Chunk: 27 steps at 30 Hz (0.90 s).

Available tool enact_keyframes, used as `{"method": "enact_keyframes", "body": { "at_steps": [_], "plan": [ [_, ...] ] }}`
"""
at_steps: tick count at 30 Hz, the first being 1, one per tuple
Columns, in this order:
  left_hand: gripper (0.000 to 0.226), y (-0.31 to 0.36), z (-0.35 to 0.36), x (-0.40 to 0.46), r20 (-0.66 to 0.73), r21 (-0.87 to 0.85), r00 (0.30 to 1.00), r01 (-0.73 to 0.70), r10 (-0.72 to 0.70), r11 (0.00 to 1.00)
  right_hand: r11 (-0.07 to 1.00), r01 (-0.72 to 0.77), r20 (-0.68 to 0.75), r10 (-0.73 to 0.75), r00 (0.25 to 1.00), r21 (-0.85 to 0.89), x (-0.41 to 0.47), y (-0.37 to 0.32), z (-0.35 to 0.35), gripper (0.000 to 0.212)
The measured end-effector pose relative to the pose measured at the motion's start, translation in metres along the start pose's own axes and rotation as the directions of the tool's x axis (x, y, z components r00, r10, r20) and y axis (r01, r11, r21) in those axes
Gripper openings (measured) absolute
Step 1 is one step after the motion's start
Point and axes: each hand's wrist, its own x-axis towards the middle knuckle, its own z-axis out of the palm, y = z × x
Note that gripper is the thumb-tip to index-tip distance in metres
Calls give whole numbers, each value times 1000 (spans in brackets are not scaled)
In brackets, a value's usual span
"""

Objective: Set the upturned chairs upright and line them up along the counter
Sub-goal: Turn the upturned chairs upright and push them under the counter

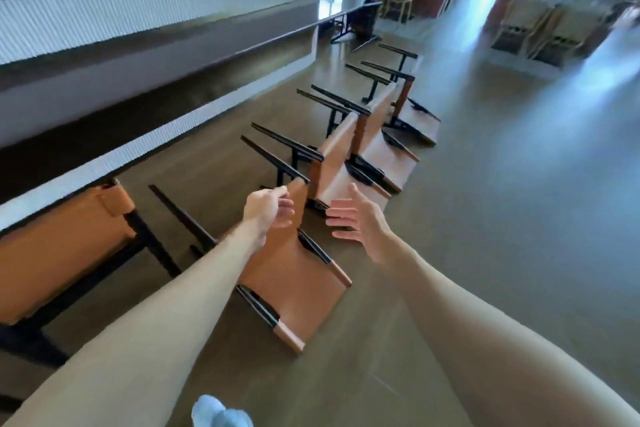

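Several tan leather chairs with black legs lie tipped on their backs in a row along the curved counter [145,7]. The nearest tipped chair [298,284] lies right in front of me, legs pointing toward the counter. My left hand [268,210] hovers at the top edge of its seat, fingers curled, touching or nearly touching it. My right hand [360,222] is open, palm facing left, just right of that seat edge and apart from it. The second tipped chair [334,156] lies just beyond. One upright chair [59,246] stands at the left against the counter.
More tipped chairs [384,121] continue toward the far end of the counter. Pale chairs and planters [540,28] stand at the back right. The brown floor [502,218] spreads out to the right. My shoe [221,412] shows at the bottom edge.
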Motion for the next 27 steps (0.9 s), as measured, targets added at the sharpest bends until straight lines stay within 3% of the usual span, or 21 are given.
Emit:
{"method": "enact_keyframes", "body": {
  "at_steps": [4,9,16,27],
  "plan": [
    [24,8,74,-24,51,-127,999,-5,11,992,999,44,-18,-44,999,-14,-25,-15,-76,59],
    [23,-2,124,-29,93,-130,996,11,1,991,998,55,-72,-54,996,22,-11,-25,-131,50],
    [23,-27,147,51,-38,-123,997,62,-67,991,998,56,-41,-54,998,35,65,-35,-158,48],
    [20,-69,200,129,-191,-320,936,224,-295,920,987,-144,32,147,989,-70,203,-22,-192,41]
  ]
}}
